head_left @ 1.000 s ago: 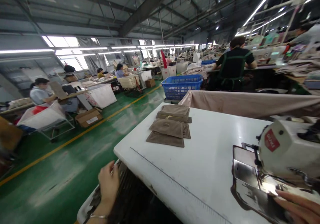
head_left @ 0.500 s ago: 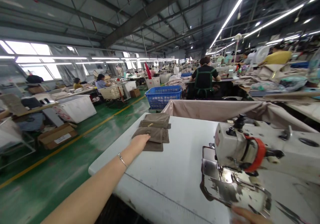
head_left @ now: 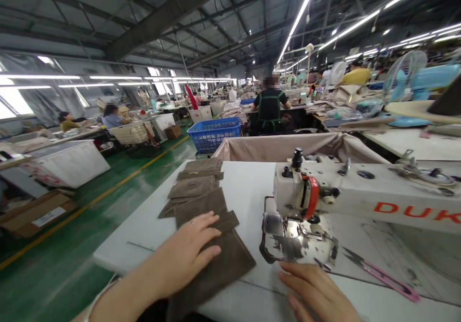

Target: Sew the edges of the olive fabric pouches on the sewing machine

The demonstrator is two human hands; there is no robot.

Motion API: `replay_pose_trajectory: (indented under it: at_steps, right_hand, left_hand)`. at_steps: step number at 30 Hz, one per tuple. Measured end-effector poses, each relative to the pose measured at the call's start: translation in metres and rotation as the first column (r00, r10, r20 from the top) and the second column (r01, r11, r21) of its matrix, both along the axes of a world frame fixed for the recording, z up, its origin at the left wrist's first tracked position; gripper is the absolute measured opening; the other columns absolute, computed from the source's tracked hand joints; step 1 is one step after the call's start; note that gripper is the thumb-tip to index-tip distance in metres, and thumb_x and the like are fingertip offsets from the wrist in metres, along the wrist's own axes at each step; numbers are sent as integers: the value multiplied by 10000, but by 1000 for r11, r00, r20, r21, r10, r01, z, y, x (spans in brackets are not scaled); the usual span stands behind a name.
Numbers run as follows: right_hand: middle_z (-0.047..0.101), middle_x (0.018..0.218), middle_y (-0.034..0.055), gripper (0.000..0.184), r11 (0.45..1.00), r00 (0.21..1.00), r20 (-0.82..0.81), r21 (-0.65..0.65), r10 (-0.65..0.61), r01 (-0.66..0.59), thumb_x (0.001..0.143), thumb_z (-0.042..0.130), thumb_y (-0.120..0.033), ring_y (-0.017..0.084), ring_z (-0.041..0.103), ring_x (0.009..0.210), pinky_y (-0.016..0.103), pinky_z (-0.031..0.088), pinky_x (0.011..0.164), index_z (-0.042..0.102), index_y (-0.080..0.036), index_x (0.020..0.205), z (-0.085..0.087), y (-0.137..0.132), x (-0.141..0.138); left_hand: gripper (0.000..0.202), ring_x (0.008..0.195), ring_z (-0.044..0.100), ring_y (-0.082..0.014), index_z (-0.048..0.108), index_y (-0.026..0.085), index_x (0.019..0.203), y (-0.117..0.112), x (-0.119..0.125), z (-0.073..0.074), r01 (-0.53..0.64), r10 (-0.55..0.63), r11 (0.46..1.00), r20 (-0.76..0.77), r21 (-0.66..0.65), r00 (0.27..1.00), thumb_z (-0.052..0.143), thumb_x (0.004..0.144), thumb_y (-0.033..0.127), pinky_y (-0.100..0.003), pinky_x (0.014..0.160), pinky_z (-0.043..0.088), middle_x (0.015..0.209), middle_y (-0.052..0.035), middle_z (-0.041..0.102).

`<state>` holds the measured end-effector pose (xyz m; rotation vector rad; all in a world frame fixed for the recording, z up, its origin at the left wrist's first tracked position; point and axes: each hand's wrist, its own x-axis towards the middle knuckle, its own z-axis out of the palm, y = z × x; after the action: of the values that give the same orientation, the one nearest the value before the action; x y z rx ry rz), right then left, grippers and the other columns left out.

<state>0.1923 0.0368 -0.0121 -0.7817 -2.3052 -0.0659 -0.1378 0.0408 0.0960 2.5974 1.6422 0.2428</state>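
Note:
My left hand (head_left: 185, 257) lies flat with fingers stretched out on a brown fabric piece (head_left: 219, 255) at the near edge of the white table (head_left: 248, 192). Behind it sits a stack of brown fabric pouches (head_left: 196, 180). My right hand (head_left: 317, 293) rests open on the table just in front of the metal plate (head_left: 298, 245) of the white sewing machine (head_left: 360, 197), holding nothing.
Pink-handled snips (head_left: 382, 274) lie right of the needle plate. A beige cloth bin (head_left: 302, 147) hangs behind the table, a blue basket (head_left: 214, 134) beyond it. A person in black (head_left: 270, 108) sits ahead; others work at tables left. Green floor aisle (head_left: 108, 202) on the left.
My left hand has pulled a brown fabric piece from the stack toward the near table edge. The right hand has come into fuller view before the machine. The camera turned right.

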Motion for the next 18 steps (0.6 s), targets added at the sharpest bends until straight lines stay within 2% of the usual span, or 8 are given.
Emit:
replay_pose_trajectory:
  at_steps: [2,4,5,7,10,13,16,18]
  right_hand:
    - [650,1253,101,371,1000,1000,10,-13,-15,15,911,623,-338,251,650,1071,346,570,875,612,-201,1256,-4,-5,-26]
    - [669,1222,86,383,999,999,-20,-25,-28,28,874,678,-406,277,656,1029,383,565,840,638,-219,1206,-11,-10,-48]
    - [684,1187,71,358,998,997,-60,-51,-39,36,854,704,-412,278,654,1011,388,552,840,655,-230,1158,-15,-12,-56]
    - [707,1083,24,240,992,986,-158,-127,-46,26,811,757,-350,257,647,967,373,518,843,678,-254,1016,-21,-16,-65]
    - [690,918,-10,139,967,971,-237,-254,-23,-39,774,752,-190,217,625,877,338,488,805,633,-235,832,-24,-20,-67]
    - [642,835,11,121,914,969,-231,-406,-87,-15,807,661,-116,209,598,806,331,490,741,594,-214,833,-19,-21,-63]
    - [636,1037,74,163,872,958,-234,-487,-168,34,840,624,-119,250,589,991,389,502,864,600,-208,974,-8,-19,-57]
    - [591,1219,105,135,886,949,-272,-464,-157,13,870,604,-144,271,531,1165,423,465,978,610,-214,985,3,-17,-50]
  left_hand:
    - [374,1311,493,-268,580,213,1317,-7,11,-36,-64,64,998,32,-11,997,538,957,303,-447,1099,397,1428,-100,530]
    - [414,1271,522,-294,599,187,1298,-3,17,-65,-155,155,988,51,-4,987,634,899,293,-470,1088,398,1390,-124,559]
    - [402,1246,534,-299,631,189,1254,1,19,-75,-198,198,980,76,-3,977,676,869,295,-469,1079,399,1357,-120,582]
    - [383,1181,556,-298,667,196,1186,12,21,-82,-264,262,965,137,-8,955,728,823,302,-458,1045,410,1272,-110,616]
    - [348,1039,586,-289,682,179,1107,24,26,-73,-290,291,956,184,-36,939,749,781,281,-432,937,452,1076,-99,640]
    - [142,961,585,-270,696,177,884,25,36,-59,-232,243,970,203,-78,948,725,746,201,-391,877,451,935,-65,623]
    - [55,853,605,-204,637,182,790,14,50,-43,-158,198,974,279,-163,940,638,764,134,-307,790,460,861,-23,629]
    - [87,801,622,-183,625,183,881,3,59,-30,-91,245,941,474,-326,845,600,803,154,-277,736,469,841,-11,651]
